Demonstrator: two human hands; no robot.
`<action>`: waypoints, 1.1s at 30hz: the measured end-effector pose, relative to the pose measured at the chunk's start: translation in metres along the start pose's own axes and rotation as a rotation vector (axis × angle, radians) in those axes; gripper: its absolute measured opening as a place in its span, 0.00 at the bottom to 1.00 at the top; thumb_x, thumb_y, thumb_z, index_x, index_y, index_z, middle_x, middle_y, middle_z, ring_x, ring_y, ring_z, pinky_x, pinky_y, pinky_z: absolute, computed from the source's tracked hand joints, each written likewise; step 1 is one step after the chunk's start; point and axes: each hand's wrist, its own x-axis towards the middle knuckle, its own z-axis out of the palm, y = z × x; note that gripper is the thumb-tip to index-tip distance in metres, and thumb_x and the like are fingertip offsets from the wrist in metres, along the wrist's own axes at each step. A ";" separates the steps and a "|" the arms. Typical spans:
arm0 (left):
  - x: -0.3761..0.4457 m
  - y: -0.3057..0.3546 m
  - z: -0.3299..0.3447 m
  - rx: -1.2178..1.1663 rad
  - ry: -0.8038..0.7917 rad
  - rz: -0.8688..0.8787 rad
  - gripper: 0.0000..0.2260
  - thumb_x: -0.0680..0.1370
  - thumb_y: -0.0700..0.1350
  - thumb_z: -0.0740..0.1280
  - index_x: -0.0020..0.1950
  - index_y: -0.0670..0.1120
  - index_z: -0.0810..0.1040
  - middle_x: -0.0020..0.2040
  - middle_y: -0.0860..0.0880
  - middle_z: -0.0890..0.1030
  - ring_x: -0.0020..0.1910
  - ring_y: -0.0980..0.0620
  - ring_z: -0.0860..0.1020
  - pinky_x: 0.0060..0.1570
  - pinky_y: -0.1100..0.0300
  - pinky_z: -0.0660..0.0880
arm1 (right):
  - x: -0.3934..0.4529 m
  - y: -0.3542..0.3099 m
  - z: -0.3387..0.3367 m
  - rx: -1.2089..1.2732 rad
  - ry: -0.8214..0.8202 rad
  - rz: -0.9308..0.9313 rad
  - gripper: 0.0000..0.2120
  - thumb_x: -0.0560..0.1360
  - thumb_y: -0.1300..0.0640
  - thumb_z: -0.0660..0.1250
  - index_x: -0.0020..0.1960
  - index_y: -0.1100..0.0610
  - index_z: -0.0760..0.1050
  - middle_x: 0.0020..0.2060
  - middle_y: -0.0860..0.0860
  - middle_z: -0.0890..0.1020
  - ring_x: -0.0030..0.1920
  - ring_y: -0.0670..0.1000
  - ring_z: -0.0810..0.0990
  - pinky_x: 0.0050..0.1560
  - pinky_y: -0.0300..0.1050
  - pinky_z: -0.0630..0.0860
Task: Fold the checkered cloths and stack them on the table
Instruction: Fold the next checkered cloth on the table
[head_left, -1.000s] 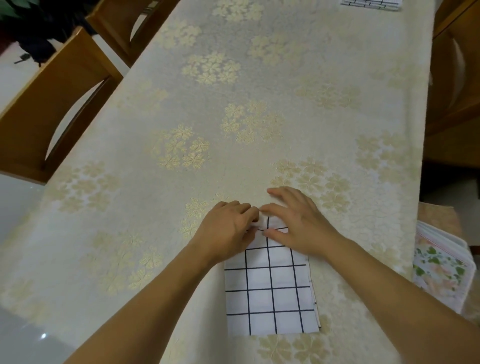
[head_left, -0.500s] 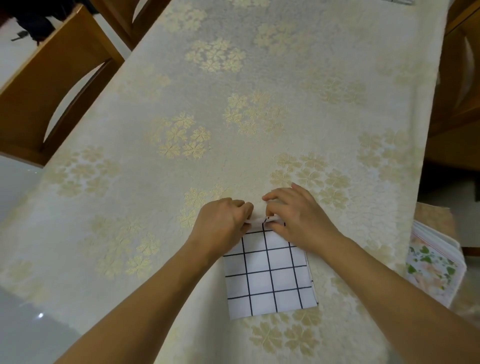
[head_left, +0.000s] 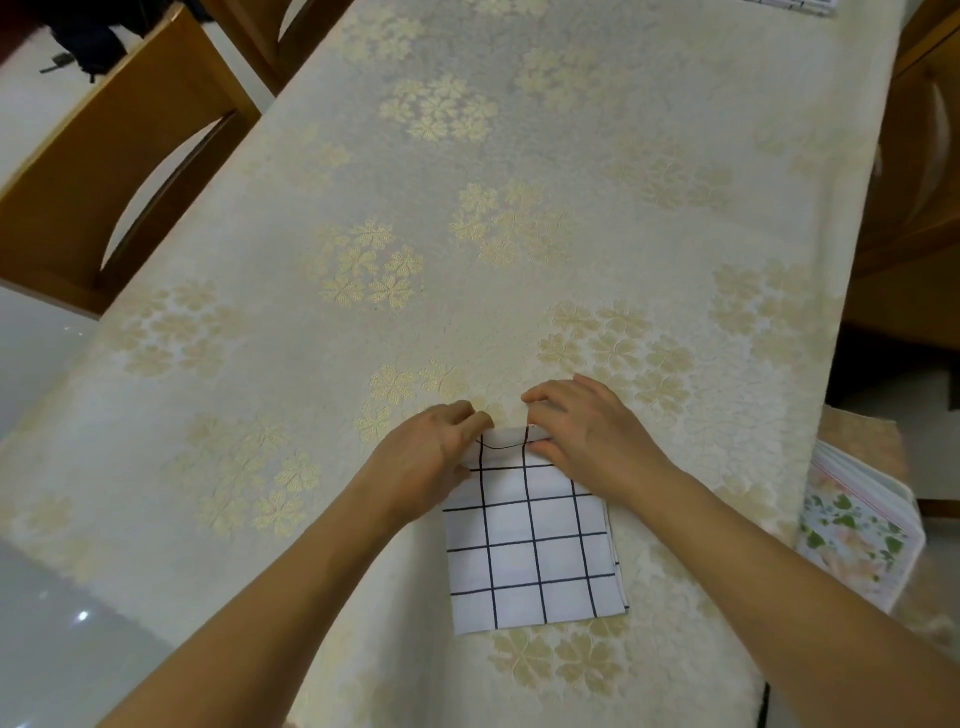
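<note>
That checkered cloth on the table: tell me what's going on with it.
A person is folding the checkered cloth on the table. The left hand and the right hand each pinch its far edge, which is lifted and curling towards the person, while the near part lies flat. Another checkered cloth shows at the table's far end, and a floral stack sits to the right.

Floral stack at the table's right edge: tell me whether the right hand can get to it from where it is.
Probably yes. The right hand pinches the far edge of the checkered cloth, and only bare tablecloth lies between it and the floral stack. It would have to release the cloth first.
</note>
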 end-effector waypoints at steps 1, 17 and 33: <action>0.000 -0.002 -0.001 -0.014 -0.006 -0.002 0.24 0.70 0.40 0.78 0.64 0.44 0.76 0.52 0.46 0.79 0.46 0.45 0.78 0.42 0.50 0.79 | 0.000 0.000 0.001 -0.009 -0.002 -0.004 0.11 0.71 0.53 0.77 0.50 0.55 0.80 0.58 0.51 0.81 0.58 0.54 0.80 0.70 0.57 0.67; 0.009 0.012 -0.006 0.112 0.088 0.018 0.27 0.62 0.44 0.83 0.60 0.46 0.82 0.55 0.47 0.85 0.49 0.46 0.84 0.56 0.49 0.79 | -0.003 -0.008 -0.005 -0.039 0.083 -0.043 0.10 0.71 0.56 0.77 0.50 0.53 0.80 0.54 0.51 0.82 0.54 0.53 0.82 0.68 0.57 0.72; -0.062 0.071 0.001 0.129 0.152 -0.109 0.31 0.60 0.32 0.80 0.63 0.39 0.81 0.57 0.41 0.84 0.55 0.43 0.84 0.54 0.51 0.80 | -0.077 -0.052 -0.021 0.018 0.157 -0.060 0.14 0.67 0.65 0.78 0.50 0.56 0.79 0.56 0.52 0.83 0.57 0.54 0.82 0.64 0.53 0.77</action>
